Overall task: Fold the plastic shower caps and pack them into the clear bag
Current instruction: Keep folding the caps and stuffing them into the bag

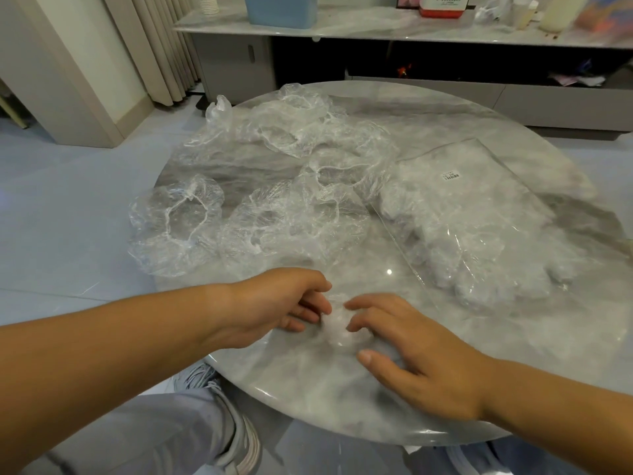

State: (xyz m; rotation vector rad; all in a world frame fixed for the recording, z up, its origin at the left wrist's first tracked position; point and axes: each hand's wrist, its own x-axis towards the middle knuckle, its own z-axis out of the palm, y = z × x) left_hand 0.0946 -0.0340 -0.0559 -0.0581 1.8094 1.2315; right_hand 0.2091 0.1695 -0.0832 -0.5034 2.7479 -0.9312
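Where left hand (pixel 281 303) and right hand (pixel 411 358) pinch it, shower cap (pixel 337 329) bunched small, clear, crinkled, whitish

bag label (pixel 451 175): unreadable | blue tub (pixel 281 10): cropped by top edge

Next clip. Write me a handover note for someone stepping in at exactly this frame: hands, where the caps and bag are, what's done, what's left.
Left hand: fingers curled onto a bunched cap near the front edge of the table.
Right hand: fingers curled onto the same cap from the other side.
Loose caps: unfolded heap over the left and far side of the table, one overhanging the left edge.
Clear bag: lying flat on the right, already holding some caps.
Done: part of the batch is bagged.
Left: finish this cap, bag it, then work through the heap.
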